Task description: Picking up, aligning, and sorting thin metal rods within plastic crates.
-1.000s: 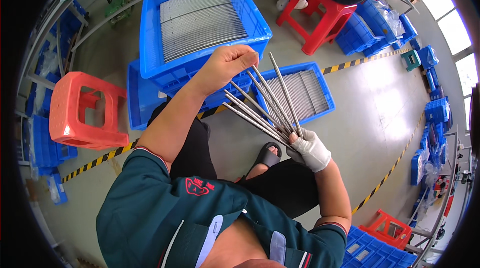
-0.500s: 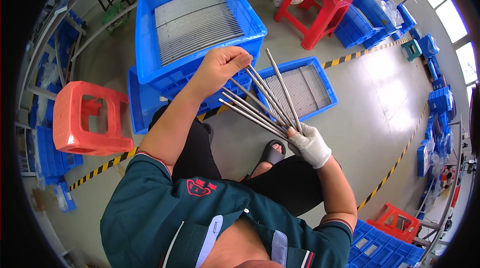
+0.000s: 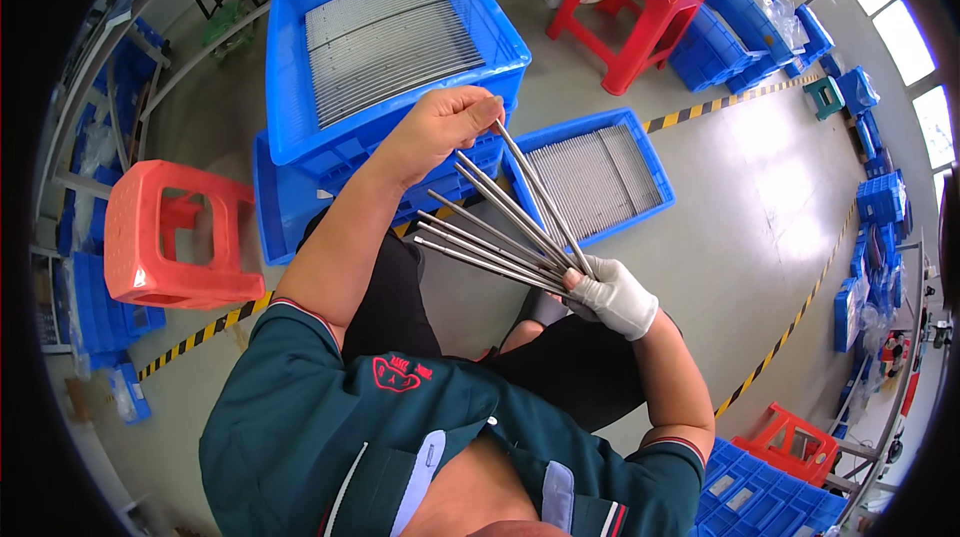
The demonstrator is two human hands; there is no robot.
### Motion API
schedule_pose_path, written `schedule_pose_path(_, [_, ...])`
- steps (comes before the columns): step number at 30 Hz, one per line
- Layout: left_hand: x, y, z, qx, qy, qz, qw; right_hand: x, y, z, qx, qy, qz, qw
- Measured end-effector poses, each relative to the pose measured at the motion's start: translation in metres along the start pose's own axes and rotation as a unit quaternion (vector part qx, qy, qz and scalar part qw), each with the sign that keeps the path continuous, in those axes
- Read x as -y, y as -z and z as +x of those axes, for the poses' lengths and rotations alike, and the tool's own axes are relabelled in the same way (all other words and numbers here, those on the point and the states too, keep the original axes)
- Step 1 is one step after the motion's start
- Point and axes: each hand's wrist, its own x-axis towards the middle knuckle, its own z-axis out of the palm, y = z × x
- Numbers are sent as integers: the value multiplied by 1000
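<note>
Over my lap in the head view, my gloved right hand point(image 3: 615, 299) grips fanned metal rods point(image 3: 512, 207) while my bare left hand point(image 3: 455, 127) pinches one by its tip, blue tubs point(image 3: 345, 149) just beyond. Guessing I'm splitting singles off the bunch; next bit calls for a light pinch, firm glove.

And it's bare metal in my fingers point(image 3: 480, 117): the rods point(image 3: 512, 207), smooth, silvery, w/ a satin shine! My R glove point(image 3: 624, 304), that's cloth, v. matt. Up ahead, the big tub point(image 3: 288, 67): blue plastic, smooth, semi-glossy; same mat'l on the smaller tub point(image 3: 656, 167). Salmon stool point(image 3: 135, 237), moulded plastic w/ bright hi-lights; red stool point(image 3: 655, 12), also glossy plastic. Floor point(image 3: 760, 227)'s smooth, shiny, lots of glare, & my shirt point(image 3: 290, 417) and trousers point(image 3: 580, 377), soft matt cloth!
</note>
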Motion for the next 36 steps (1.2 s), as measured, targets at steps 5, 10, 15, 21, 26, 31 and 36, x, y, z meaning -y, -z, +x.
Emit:
schedule_pose_path(5, [9, 6, 6, 36, -31, 26, 999, 1, 5, -3, 35, -9, 39, 999])
schedule_pose_path(10, [6, 7, 5, 53, -46, 11, 997, -1, 13, -3, 96, -45, 95, 990])
schedule_pose_path(15, [12, -5, 3, -24, -18, -172, 985, -8, 17, -6, -4, 75, 47, 996])
schedule_pose_path(21, [27, -43, 7, -62, 79, -532, 841, 16, 16, 2, -298, 117, -411, 853])
schedule_pose_path(26, [63, -34, 21, -51, 52, -419, 905, 16, 40, 38, -192, 68, -486, 850])
schedule_pose_path(31, [64, -75, 42, -107, -4, -248, 963, 29, 49, 107, -196, 188, -464, 843])
schedule_pose_path(36, [58, -65, 28, -144, -188, 173, 956, -38, 110, 202, -360, 257, -431, 787])
